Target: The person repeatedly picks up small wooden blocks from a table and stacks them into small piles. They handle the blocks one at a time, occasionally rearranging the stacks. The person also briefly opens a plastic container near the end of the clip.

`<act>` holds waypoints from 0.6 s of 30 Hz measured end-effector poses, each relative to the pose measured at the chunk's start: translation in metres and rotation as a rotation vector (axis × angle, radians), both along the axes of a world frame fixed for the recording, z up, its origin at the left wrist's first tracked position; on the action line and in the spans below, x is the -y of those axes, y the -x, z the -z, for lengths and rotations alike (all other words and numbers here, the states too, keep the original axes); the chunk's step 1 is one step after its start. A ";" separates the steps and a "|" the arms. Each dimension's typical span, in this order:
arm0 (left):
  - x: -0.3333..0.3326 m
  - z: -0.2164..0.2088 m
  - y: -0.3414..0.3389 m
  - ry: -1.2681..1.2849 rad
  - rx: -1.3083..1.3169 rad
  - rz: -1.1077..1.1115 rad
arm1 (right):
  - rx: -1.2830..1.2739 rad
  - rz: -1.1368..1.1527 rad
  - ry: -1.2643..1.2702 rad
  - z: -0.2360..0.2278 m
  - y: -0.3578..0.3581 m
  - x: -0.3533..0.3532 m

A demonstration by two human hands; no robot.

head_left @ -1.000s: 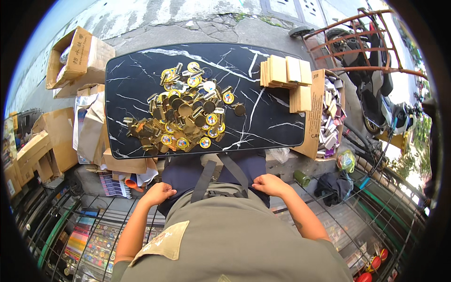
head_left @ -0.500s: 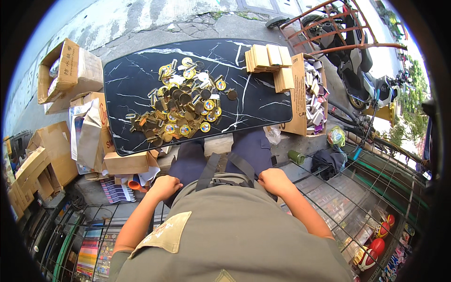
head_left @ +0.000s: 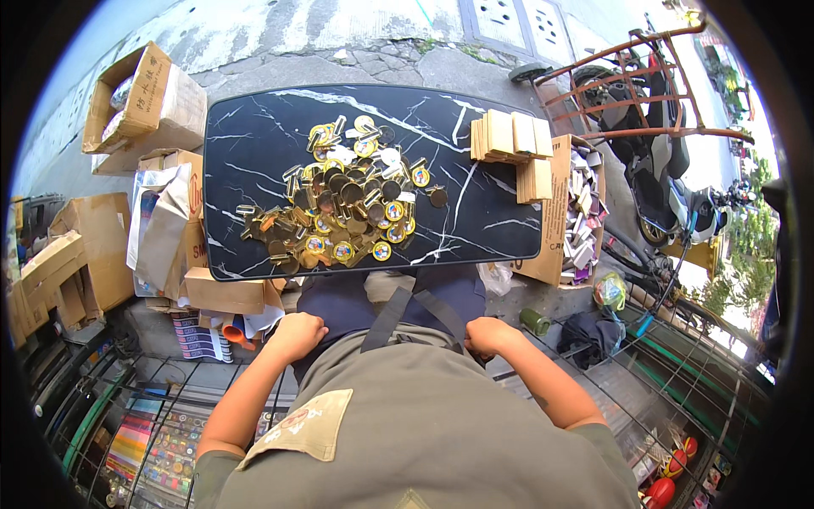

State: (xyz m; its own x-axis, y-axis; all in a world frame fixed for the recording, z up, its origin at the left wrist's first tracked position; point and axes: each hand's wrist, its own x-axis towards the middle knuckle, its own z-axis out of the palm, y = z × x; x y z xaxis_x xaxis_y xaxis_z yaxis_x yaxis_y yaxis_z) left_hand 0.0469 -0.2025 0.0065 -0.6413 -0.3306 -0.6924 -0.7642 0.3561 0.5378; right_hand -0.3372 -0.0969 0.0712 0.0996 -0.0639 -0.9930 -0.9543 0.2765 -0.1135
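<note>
My left hand is closed beside my left hip, its fingers curled under. On the other side, my right hand is also closed, close to the end of a black strap lying over my lap. Whatever either hand may grip is hidden. Beyond my knees stands a black marble-patterned table. A loose heap of small round metal pieces lies on it, some gold-rimmed with coloured faces, others dark and plain, mixed with short metal strips. Stacks of flat tan pieces sit at its right end.
An open carton full of small boxes stands right of the table. More cardboard boxes crowd the left. A motorcycle and a rusty metal frame are at the far right. Wire racks flank me; a green cylinder lies nearby.
The view has shifted a little, so the table and boxes sit further right in it. My thighs appear closer together. Both hands stay closed beside my hips.
</note>
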 end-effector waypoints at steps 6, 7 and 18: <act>-0.005 0.054 0.015 0.040 0.208 0.213 | 0.100 0.135 0.027 0.091 0.014 -0.005; -0.009 0.067 0.024 0.037 0.211 0.259 | 0.121 0.115 0.052 0.110 0.017 -0.007; -0.035 0.203 0.000 -0.709 0.672 0.624 | 0.256 0.131 0.109 0.231 0.050 -0.030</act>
State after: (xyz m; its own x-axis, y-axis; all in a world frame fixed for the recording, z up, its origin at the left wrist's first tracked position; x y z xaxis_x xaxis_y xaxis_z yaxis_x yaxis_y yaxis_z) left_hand 0.0469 -0.1672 -0.1963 0.0112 0.5129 -0.8584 -0.7692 0.5529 0.3203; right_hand -0.3875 -0.0672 -0.1595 0.3297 -0.1977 -0.9231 -0.8478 0.3683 -0.3817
